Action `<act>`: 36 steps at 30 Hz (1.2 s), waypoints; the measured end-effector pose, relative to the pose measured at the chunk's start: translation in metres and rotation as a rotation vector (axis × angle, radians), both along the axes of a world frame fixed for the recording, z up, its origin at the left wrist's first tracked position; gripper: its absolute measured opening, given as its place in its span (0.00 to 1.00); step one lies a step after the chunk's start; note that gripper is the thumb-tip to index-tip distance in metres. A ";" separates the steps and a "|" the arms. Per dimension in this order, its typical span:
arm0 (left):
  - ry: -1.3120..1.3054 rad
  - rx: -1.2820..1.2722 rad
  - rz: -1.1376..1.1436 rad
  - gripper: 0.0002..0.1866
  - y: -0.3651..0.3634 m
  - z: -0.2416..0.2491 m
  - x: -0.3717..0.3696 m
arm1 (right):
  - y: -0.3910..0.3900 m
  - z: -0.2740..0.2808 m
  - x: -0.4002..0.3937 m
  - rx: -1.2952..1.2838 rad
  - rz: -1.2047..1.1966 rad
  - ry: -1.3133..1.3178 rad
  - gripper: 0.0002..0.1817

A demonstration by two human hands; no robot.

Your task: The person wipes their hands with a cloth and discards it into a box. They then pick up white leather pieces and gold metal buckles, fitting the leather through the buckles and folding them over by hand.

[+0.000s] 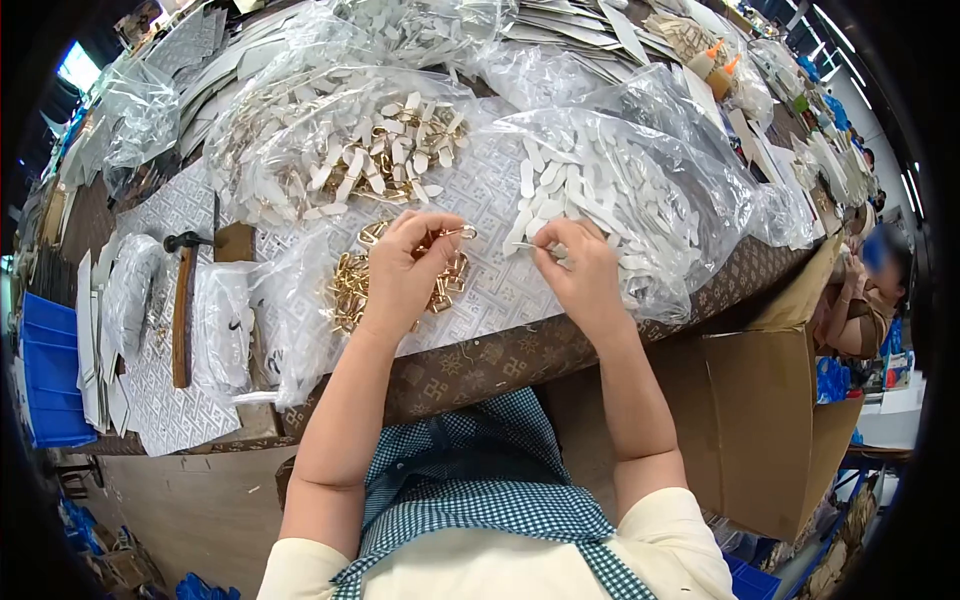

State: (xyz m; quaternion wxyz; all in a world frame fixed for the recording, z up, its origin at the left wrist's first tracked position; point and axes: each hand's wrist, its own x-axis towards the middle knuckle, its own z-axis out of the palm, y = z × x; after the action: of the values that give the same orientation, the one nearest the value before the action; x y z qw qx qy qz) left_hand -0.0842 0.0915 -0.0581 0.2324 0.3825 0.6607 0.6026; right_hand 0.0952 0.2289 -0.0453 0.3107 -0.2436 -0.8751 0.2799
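Pinched in my left hand [410, 265] is a small gold buckle [466, 232], its end sticking out past my fingertips to the right. My left hand hangs over a loose pile of gold buckles [350, 290]. My right hand [580, 270] pinches a thin white strip [522, 245] that points toward the buckle; the two do not touch. Behind my right hand, white strips [570, 190] spill out of an open clear plastic bag [690, 190]. Farther back on the left, strips joined to gold buckles [385, 155] lie at the mouth of another clear bag [270, 130].
A hammer [183, 300] lies left of wrapped plastic packets [222, 330]. A blue bin [55, 370] stands at the far left. Below the table's right edge is an open cardboard box [760, 420]. Another person [855, 310] is at the far right. Orange-tipped bottles [718, 75] stand at the back right.
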 end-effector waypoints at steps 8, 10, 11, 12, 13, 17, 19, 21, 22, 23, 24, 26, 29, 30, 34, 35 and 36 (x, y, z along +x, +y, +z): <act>-0.315 0.017 -0.051 0.13 -0.011 -0.004 -0.007 | -0.053 -0.016 -0.044 -0.507 0.075 0.208 0.06; -0.293 -0.034 -0.112 0.11 -0.015 -0.007 -0.010 | -0.057 -0.013 -0.050 -0.435 0.037 0.172 0.07; -0.246 0.005 -0.113 0.10 -0.015 -0.007 -0.009 | -0.058 -0.012 -0.052 -0.431 0.015 0.167 0.06; -0.199 0.044 -0.115 0.09 -0.015 -0.006 -0.007 | -0.058 -0.012 -0.053 -0.425 -0.007 0.162 0.06; -0.152 0.084 -0.115 0.09 -0.014 -0.004 -0.006 | -0.057 -0.011 -0.052 -0.460 -0.007 0.172 0.06; -0.495 0.088 -0.223 0.08 -0.016 0.004 -0.007 | -0.054 -0.013 -0.046 -0.584 0.075 0.217 0.06; -0.581 0.088 -0.318 0.07 -0.018 0.001 -0.014 | -0.055 -0.014 -0.043 -0.606 0.123 0.230 0.06; -0.539 0.007 -0.318 0.06 -0.020 0.003 -0.014 | -0.056 -0.010 -0.041 -0.596 0.144 0.232 0.09; -0.516 -0.033 -0.319 0.06 -0.021 0.005 -0.014 | -0.057 -0.005 -0.039 -0.571 0.169 0.194 0.10; -0.482 -0.049 -0.320 0.05 -0.021 0.005 -0.014 | -0.058 0.002 -0.036 -0.546 0.193 0.155 0.12; -0.450 -0.065 -0.322 0.05 -0.021 0.004 -0.014 | -0.058 0.005 -0.034 -0.522 0.214 0.115 0.14; -0.428 -0.074 -0.319 0.03 -0.021 0.005 -0.011 | -0.057 -0.005 -0.035 -0.413 0.219 0.150 0.15; -0.463 -0.045 -0.351 0.04 -0.021 0.009 -0.009 | -0.059 -0.007 -0.036 -0.422 0.193 0.158 0.16; -0.463 -0.034 -0.368 0.04 -0.021 0.009 -0.010 | -0.061 -0.007 -0.037 -0.455 0.179 0.153 0.16; -0.438 -0.029 -0.414 0.04 -0.023 0.007 -0.014 | -0.059 -0.007 -0.038 -0.341 0.185 0.154 0.15; -0.424 -0.037 -0.421 0.04 -0.023 0.006 -0.014 | -0.059 -0.004 -0.037 -0.391 0.156 0.124 0.15; -0.441 -0.041 -0.415 0.03 -0.023 0.008 -0.012 | -0.060 -0.002 -0.036 -0.440 0.126 0.095 0.14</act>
State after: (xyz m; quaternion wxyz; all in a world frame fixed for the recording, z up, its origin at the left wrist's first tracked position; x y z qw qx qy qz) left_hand -0.0964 0.0687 -0.0498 0.4960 0.3644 0.5142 0.5974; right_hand 0.0594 0.1688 -0.0472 0.2727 -0.2369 -0.7909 0.4940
